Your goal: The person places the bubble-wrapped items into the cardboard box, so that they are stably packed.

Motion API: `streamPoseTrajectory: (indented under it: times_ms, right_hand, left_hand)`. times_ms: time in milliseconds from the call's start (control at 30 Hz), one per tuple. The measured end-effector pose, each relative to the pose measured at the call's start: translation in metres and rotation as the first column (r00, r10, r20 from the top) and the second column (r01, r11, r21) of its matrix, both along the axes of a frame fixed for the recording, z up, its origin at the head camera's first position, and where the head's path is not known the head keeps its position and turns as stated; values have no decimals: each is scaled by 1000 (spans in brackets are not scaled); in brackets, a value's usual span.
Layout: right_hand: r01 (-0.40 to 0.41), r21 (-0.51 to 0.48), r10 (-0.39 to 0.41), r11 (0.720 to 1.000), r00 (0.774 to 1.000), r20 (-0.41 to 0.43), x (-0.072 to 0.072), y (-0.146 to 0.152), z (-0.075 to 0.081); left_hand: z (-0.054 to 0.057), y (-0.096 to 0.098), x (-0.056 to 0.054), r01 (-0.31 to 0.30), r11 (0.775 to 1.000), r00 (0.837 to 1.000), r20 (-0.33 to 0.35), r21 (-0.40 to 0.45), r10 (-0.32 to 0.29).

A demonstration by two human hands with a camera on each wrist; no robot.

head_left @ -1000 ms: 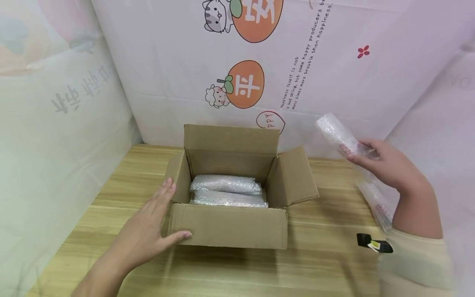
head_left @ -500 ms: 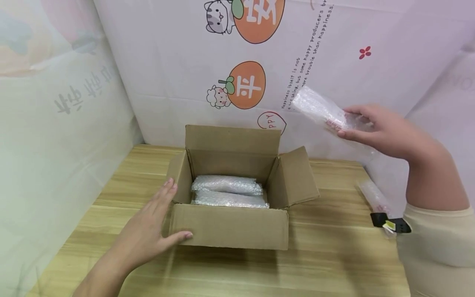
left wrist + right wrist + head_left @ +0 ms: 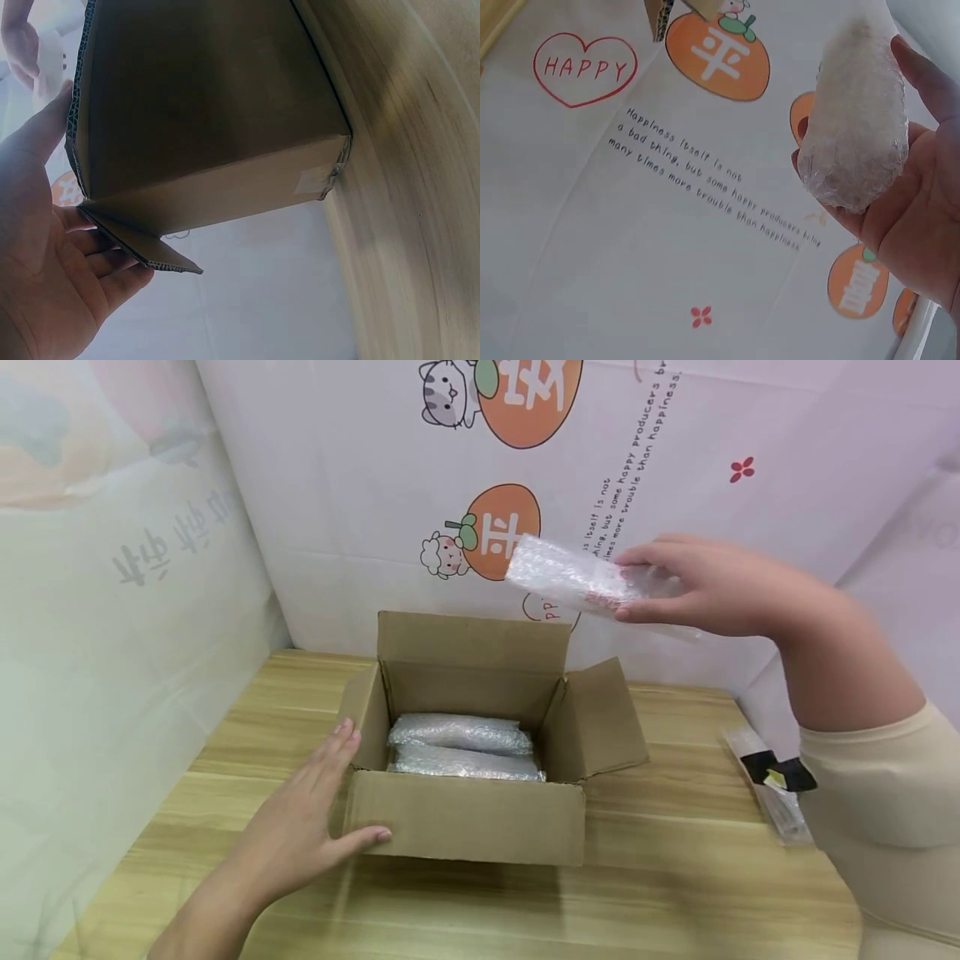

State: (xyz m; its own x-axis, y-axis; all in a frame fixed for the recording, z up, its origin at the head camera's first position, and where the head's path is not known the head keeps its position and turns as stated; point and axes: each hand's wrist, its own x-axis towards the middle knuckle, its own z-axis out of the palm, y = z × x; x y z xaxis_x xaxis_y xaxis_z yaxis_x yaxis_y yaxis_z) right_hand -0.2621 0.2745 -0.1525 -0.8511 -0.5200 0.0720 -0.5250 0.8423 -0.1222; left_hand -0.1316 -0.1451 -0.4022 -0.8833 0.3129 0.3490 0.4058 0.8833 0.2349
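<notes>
My right hand (image 3: 705, 587) grips a bubble-wrapped package (image 3: 557, 573) by its right end, between thumb and fingers. It is in the air, above and behind the right side of the open cardboard box (image 3: 465, 822). In the right wrist view the package (image 3: 855, 120) is long, rounded and cloudy white; what it contains is hidden. My left hand (image 3: 296, 822) rests at the box's front left corner, fingers straight along the left flap and thumb on the front flap. Inside the box, two bubble-wrapped packages (image 3: 461, 732) lie side by side.
Another clear-wrapped package (image 3: 783, 814) lies at the table's right edge, partly hidden by a black strap (image 3: 776, 772) at the right sleeve. The box's flaps stand spread outward on the wooden table (image 3: 675, 860). Printed white sheets (image 3: 337, 510) enclose the back and sides.
My right hand has carried the bubble-wrapped package leftward and up from the right side toward the box. The left hand and the box have stayed in place.
</notes>
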Motion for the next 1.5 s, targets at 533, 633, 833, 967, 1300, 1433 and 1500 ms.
streamPoseTrajectory:
  times_ms: [533,633,833,967,1300,1433,1500]
  right_hand:
    - [-157,180,137,971,983,120,-17,-88,-4]
    - [-199,191,174,961,975,142,-21,-105,-9]
    - [-277,291,233,916,956,176,-25,-140,-23]
    - [-292,343,215,893,945,245,-26,-160,-39]
    - [-290,473,130,832,930,343,-30,-186,-80]
    - [-316,522,115,792,917,381,-32,-196,-91]
    - [-338,547,114,766,909,402,-33,-200,-98]
  left_hand:
    - [2,1,-1,0,1000,1000,0,-6,0]
    - [2,1,-2,-1,1000,1000,-2,-7,1]
    - [1,1,-2,-3,1000,1000,-2,-7,3]
    - [1,1,-2,-4,1000,1000,2,-5,4]
    - [1,0,-3,0,1000,1000,-12,1,0]
    - [0,0,-3,0,1000,1000,-24,3,0]
    - [0,0,-2,2,1000,1000,-26,5,-2]
